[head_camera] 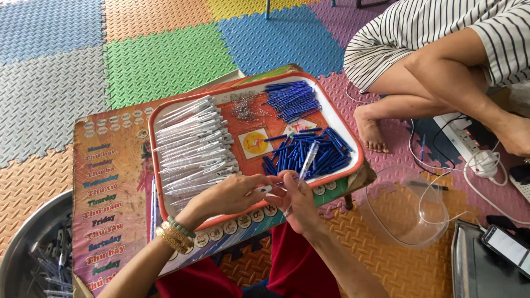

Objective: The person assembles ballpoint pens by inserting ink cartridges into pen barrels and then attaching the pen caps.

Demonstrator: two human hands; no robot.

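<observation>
Right hand (301,201) fingers pinch a clear pen barrel (307,161), angled up over the orange tray (353,165) | left hand (232,194) fingers grip a thin blue refill (274,185) at the barrel's lower end | hands touching, above the tray's near rim | white pens (193,143) left, blue pieces (303,152) right.

The floor mats (165,60) are foam squares in green, blue, orange, grey, yellow and purple. The tray (353,160) has an orange-red rim and white inside; at its left lie clear white pen barrels (193,146), at its right dark blue caps (309,154), farther off blue refills (292,99). The other person's shirt (419,27) has black and white stripes.
</observation>
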